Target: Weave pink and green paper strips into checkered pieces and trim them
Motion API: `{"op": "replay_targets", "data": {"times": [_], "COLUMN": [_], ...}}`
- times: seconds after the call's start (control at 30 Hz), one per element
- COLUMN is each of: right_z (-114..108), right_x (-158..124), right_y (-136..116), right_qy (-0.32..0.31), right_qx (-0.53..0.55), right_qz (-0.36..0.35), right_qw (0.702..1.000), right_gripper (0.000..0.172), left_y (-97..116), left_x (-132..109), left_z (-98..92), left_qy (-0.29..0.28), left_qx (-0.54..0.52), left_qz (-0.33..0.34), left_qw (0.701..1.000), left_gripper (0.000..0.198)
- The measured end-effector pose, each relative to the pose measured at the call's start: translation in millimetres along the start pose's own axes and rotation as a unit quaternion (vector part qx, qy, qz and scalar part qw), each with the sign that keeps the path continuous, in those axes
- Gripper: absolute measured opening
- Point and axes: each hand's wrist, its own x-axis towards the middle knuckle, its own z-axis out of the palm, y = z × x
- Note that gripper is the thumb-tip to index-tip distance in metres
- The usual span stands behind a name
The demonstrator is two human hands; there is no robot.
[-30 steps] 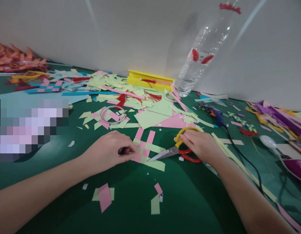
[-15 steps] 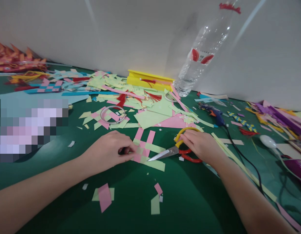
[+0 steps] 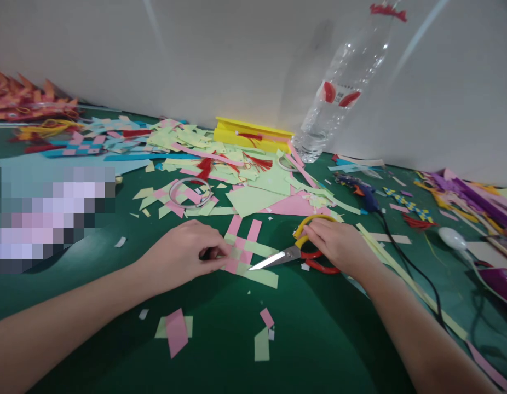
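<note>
My left hand (image 3: pixel 183 256) is curled with its fingertips pinching the left edge of a small woven piece of pink and pale green paper strips (image 3: pixel 247 251) lying on the green table (image 3: pixel 319 339). My right hand (image 3: pixel 339 244) grips the yellow and red handles of a pair of scissors (image 3: pixel 297 253). The scissors rest on the table with the blades closed and the tip pointing left, touching the woven piece.
Paper scraps (image 3: pixel 177 328) lie in front of me and a large heap of cut paper (image 3: pixel 237 175) behind. A clear plastic bottle (image 3: pixel 339 93) leans at the wall by a yellow box (image 3: pixel 253 134). A glue gun (image 3: pixel 360 189) with black cord lies right. A blurred patch sits left.
</note>
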Motion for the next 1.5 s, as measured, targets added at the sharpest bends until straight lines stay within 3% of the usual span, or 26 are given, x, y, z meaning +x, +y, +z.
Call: {"op": "replay_targets", "data": {"times": [0.37, 0.73, 1.07, 1.5], "right_z": [-5.7, -3.2, 2.4, -2.1], "right_x": [0.6, 0.9, -0.4, 0.3], "right_y": [0.8, -5.0, -6.0, -5.2], "right_qy": [0.010, 0.042, 0.057, 0.049], "right_qx": [-0.015, -0.025, -0.051, -0.025], "right_qz": [0.007, -0.048, -0.005, -0.033], "right_qw": [1.000, 0.998, 0.997, 0.998], "right_gripper": [0.045, 0.046, 0.050, 0.047], "left_y": [1.1, 1.0, 0.3, 1.6], "left_x": [1.0, 0.3, 0.3, 0.8], "left_z": [-0.3, -0.3, -0.4, 0.2], "left_qy": [-0.008, -0.004, -0.004, 0.006], "left_qx": [0.002, 0.002, 0.004, 0.013], "left_qz": [0.000, 0.006, 0.006, 0.011], "left_qw": [1.000, 1.000, 1.000, 1.000], "left_gripper": [0.014, 0.014, 0.014, 0.015]}}
